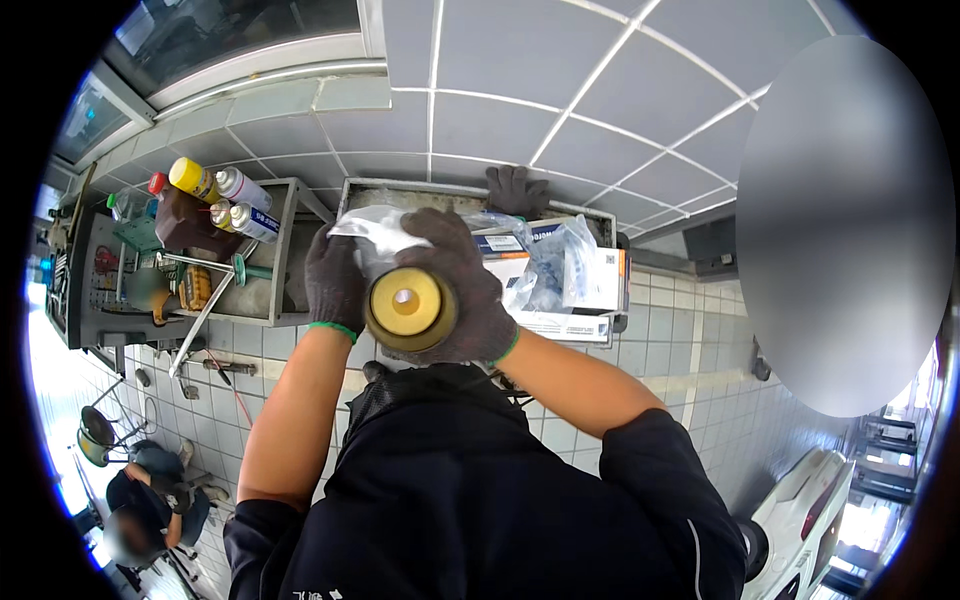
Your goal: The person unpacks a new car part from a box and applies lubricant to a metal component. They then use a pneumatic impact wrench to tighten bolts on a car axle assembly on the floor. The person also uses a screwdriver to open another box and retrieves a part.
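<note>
Both my hands wear dark grey work gloves with green cuffs. My right hand (462,285) is wrapped round a short cylinder with a yellow end (405,303), ringed and pale at its centre, held upright in front of my body. A clear plastic bag (382,232) bunches up behind the cylinder, between my hands. My left hand (336,280) is closed at the bag's left edge, beside the cylinder; its fingertips are partly hidden. Behind my right hand, a loose dark glove (516,192) lies on the cart's far edge.
White-and-blue cardboard boxes (590,290) with another clear bag (558,265) sit on the metal cart (385,187). Spray cans (240,188) and a brown jug (190,222) stand on a cart at left. A seated person (150,495) is at lower left, a white car (800,525) at lower right.
</note>
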A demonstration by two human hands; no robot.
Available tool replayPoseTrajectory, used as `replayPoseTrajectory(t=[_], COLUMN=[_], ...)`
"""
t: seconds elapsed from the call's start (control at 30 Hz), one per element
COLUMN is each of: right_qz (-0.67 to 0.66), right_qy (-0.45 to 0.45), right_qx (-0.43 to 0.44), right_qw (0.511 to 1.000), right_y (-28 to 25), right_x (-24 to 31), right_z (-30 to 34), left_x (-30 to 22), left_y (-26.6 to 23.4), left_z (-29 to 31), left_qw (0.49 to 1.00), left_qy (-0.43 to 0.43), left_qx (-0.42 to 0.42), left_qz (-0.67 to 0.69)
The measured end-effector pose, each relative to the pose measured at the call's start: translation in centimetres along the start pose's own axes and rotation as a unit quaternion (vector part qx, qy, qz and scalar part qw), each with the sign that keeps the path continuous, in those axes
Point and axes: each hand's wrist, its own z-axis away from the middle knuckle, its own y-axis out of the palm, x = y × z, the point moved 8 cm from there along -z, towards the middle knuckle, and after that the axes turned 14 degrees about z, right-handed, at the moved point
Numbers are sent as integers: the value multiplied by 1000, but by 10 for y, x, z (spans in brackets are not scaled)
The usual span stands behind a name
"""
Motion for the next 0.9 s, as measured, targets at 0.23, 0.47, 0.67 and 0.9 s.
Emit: replayPoseTrajectory(t=[0.23, 0.47, 0.67, 0.9], right_qz=[-342, -307, -218, -162], right_qy=[211, 414, 484, 509], right_qx=[-156, -248, -181, -205], right_qw=[902, 820, 828, 820], right_y=[-60, -128, -148, -194], right_x=[-73, -123, -115, -95], right_z=[29, 138, 196, 248], left_x=[-5, -91, 34, 148], left_y=[-76, -14, 57, -26], left_z=[-57, -63, 3, 16], left_qw=[891, 948, 746, 521], left_qy=[149, 311, 411, 246], left_qx=[-26, 6, 272, 354], left_qz=[-429, -63, -449, -737])
